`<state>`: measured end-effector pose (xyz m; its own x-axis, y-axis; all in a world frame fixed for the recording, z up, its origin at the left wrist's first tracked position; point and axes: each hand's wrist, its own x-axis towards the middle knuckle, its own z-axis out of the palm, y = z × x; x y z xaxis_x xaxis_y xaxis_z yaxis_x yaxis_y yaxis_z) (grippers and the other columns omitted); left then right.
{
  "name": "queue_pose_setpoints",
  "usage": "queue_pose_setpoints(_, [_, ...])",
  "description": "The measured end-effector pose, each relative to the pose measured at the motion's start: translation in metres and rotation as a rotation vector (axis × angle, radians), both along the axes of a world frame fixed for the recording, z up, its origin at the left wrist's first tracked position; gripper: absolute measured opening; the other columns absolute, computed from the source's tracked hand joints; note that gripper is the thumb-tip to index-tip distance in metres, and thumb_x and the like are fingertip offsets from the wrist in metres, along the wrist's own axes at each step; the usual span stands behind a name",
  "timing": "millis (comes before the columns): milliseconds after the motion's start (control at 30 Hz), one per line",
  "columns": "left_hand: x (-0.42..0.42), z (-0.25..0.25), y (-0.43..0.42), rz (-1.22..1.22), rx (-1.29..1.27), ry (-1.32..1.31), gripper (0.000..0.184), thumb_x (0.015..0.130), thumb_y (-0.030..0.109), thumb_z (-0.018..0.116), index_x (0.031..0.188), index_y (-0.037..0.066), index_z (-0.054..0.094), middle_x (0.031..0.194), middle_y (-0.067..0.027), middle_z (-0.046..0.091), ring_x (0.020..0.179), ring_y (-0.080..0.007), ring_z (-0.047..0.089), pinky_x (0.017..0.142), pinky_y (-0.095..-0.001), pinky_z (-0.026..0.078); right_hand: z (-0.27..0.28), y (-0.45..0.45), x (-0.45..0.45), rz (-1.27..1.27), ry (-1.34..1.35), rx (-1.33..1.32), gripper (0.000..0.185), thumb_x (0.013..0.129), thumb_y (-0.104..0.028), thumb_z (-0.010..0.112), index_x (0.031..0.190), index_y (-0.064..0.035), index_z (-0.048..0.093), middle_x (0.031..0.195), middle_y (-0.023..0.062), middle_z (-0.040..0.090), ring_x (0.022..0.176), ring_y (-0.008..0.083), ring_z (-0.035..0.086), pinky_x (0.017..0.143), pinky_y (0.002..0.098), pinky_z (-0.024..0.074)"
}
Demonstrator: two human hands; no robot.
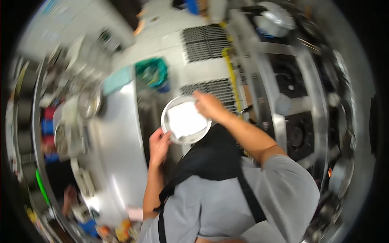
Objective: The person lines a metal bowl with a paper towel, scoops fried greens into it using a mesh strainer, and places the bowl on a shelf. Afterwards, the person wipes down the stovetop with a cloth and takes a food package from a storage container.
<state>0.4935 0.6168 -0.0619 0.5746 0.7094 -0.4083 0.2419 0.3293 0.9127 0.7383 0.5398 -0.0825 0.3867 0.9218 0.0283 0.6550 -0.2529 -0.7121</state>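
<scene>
In front of my apron is a round metal bowl (165,122) with a light rim. A flat, bright white piece (187,119) lies inside it; I cannot tell whether this is cloth or paper. My left hand (159,146) is closed on the near-left rim, thumb on top. At the upper-right rim, beside the white piece, my right hand (207,106) is closed too. Its fingertips are blurred, but it appears to grip the bowl. The bowl is held up off the counter.
A steel counter (113,150) runs along the left, with a metal bowl (90,101) and a light blue cloth (118,80). Beyond it stands a green-lined bin (152,72). Stoves with burners (298,135) and a pot (275,22) line the right. Another hand (69,196) shows at lower left.
</scene>
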Motion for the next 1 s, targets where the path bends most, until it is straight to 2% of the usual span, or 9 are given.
queue_pose_setpoints(167, [0.056, -0.025, 0.051, -0.099, -0.079, -0.030, 0.012, 0.088, 0.011, 0.057, 0.084, 0.000, 0.056, 0.074, -0.0025, 0.057, 0.065, -0.0091, 0.055, 0.057, -0.0260, 0.051, 0.006, 0.013, 0.054, -0.097, 0.050, -0.023, 0.027, 0.077, -0.005, 0.050, 0.104, -0.0009, 0.053, 0.083, 0.0261, 0.062, 0.082, 0.0434, 0.060, 0.071, 0.0514, 0.0466])
queue_pose_setpoints(233, [0.083, -0.023, 0.071, -0.175, -0.127, -0.043, 0.013, 0.090, 0.013, 0.054, 0.096, 0.002, 0.052, 0.085, -0.0050, 0.057, 0.071, -0.0119, 0.058, 0.059, -0.0272, 0.053, 0.006, 0.023, 0.073, -0.130, 0.113, -0.010, 0.025, 0.075, -0.005, 0.052, 0.099, -0.0001, 0.055, 0.086, 0.0251, 0.062, 0.084, 0.0419, 0.060, 0.073, 0.0487, 0.0469])
queue_pose_setpoints(333, [0.126, -0.011, 0.096, -0.268, -0.261, -0.144, 0.034, 0.094, 0.021, 0.049, 0.123, 0.006, 0.040, 0.113, -0.0131, 0.052, 0.094, -0.0193, 0.060, 0.066, -0.0324, 0.056, 0.012, 0.041, 0.100, -0.168, 0.166, -0.050, 0.023, 0.073, -0.006, 0.055, 0.095, 0.0004, 0.057, 0.087, 0.0235, 0.063, 0.085, 0.0395, 0.061, 0.075, 0.0449, 0.0475])
queue_pose_setpoints(467, [0.188, -0.014, 0.153, -0.438, -0.302, -0.023, 0.052, 0.095, 0.038, 0.047, 0.135, 0.006, 0.035, 0.118, -0.0117, 0.053, 0.092, -0.0193, 0.061, 0.068, -0.0341, 0.055, 0.005, 0.074, 0.141, -0.236, 0.131, -0.057, 0.023, 0.073, -0.011, 0.060, 0.093, 0.0004, 0.057, 0.084, 0.0212, 0.064, 0.080, 0.0352, 0.063, 0.072, 0.0423, 0.0483])
queue_pose_setpoints(633, [0.265, -0.027, 0.224, -0.635, -0.297, 0.037, 0.047, 0.096, 0.036, 0.045, 0.131, 0.003, 0.042, 0.117, -0.0114, 0.057, 0.098, -0.0186, 0.059, 0.066, -0.0303, 0.050, 0.036, 0.100, 0.194, -0.333, 0.306, -0.035, 0.033, 0.079, -0.029, 0.069, 0.092, -0.0015, 0.058, 0.076, 0.0152, 0.066, 0.065, 0.0249, 0.065, 0.064, 0.0372, 0.0499])
queue_pose_setpoints(800, [0.338, -0.019, 0.277, -0.588, -0.463, -0.038, 0.044, 0.098, 0.031, 0.043, 0.129, -0.001, 0.041, 0.119, -0.0128, 0.056, 0.103, -0.0213, 0.058, 0.086, -0.0347, 0.048, 0.034, 0.115, 0.240, -0.599, 0.819, 0.233, 0.042, 0.092, -0.041, 0.052, 0.101, -0.0001, 0.054, 0.081, 0.0113, 0.064, 0.062, 0.0163, 0.059, 0.051, 0.0290, 0.0483])
queue_pose_setpoints(867, [0.371, -0.022, 0.300, -0.599, -0.479, -0.047, 0.045, 0.097, 0.031, 0.044, 0.129, -0.001, 0.041, 0.120, -0.0134, 0.056, 0.105, -0.0223, 0.057, 0.087, -0.0354, 0.048, 0.022, 0.121, 0.259, -0.694, 1.002, 0.309, 0.047, 0.095, -0.045, 0.041, 0.106, -0.0011, 0.052, 0.085, 0.0129, 0.061, 0.061, 0.0155, 0.058, 0.052, 0.0273, 0.0495])
queue_pose_setpoints(933, [0.403, -0.029, 0.323, -0.568, -0.498, -0.111, 0.047, 0.096, 0.032, 0.046, 0.129, -0.002, 0.040, 0.120, -0.0141, 0.056, 0.107, -0.0245, 0.057, 0.088, -0.0371, 0.048, 0.002, 0.133, 0.281, -0.727, 1.107, 0.277, 0.047, 0.095, -0.044, 0.042, 0.104, 0.0002, 0.052, 0.083, 0.0122, 0.062, 0.061, 0.0155, 0.058, 0.052, 0.0273, 0.0494])
queue_pose_setpoints(1000, [0.434, -0.030, 0.346, -0.499, -0.456, -0.087, 0.046, 0.096, 0.033, 0.047, 0.127, -0.001, 0.041, 0.116, -0.0126, 0.057, 0.099, -0.0234, 0.060, 0.078, -0.0346, 0.051, -0.013, 0.153, 0.306, -0.718, 1.130, 0.204, 0.045, 0.094, -0.043, 0.045, 0.102, 0.0000, 0.054, 0.083, 0.0107, 0.062, 0.060, 0.0149, 0.058, 0.052, 0.0270, 0.0494])
